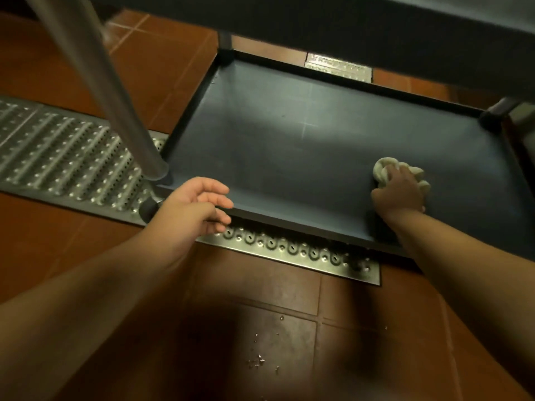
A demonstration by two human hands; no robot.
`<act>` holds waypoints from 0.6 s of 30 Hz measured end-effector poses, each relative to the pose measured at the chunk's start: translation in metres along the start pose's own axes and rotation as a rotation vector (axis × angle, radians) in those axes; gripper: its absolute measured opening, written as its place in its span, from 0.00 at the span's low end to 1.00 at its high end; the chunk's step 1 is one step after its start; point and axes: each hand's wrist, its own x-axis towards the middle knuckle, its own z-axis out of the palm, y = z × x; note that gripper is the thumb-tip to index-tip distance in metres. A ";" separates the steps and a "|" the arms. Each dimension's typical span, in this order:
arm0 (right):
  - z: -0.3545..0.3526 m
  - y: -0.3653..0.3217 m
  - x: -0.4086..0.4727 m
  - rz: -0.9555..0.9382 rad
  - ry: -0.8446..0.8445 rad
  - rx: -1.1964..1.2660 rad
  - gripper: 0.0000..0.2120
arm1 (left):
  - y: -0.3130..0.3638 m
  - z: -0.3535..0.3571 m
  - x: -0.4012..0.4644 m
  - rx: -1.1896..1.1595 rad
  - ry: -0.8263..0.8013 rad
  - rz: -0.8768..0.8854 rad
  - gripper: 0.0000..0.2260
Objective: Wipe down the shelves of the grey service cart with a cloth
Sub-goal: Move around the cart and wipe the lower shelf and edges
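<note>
We're gripping the bunched-up cloth (pixel 385 172) in our right hand (pixel 401 192), pressing it onto the cart's bottom shelf (pixel 289 146), while our left hand (pixel 197 206) is hovering loose-fingered at the front rim, holding nothing.

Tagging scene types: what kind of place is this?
Probably a commercial kitchen or its back-of-house: red floor tiles, perforated steel drain grate in the floor, and a grey cart with a metal post.

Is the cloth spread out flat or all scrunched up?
Scrunched up. The cloth is a lumpy ball under the right hand, with pale bulges poking out around the fingers, pressed on the bottom shelf.
</note>
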 end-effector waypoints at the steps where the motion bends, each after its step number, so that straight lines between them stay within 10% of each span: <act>1: 0.004 -0.012 -0.001 -0.012 -0.011 0.012 0.16 | -0.002 -0.008 -0.003 0.002 0.008 -0.007 0.17; 18: 0.056 -0.256 -0.049 -0.358 -0.189 0.200 0.26 | 0.001 -0.107 -0.032 -0.054 0.089 -0.034 0.16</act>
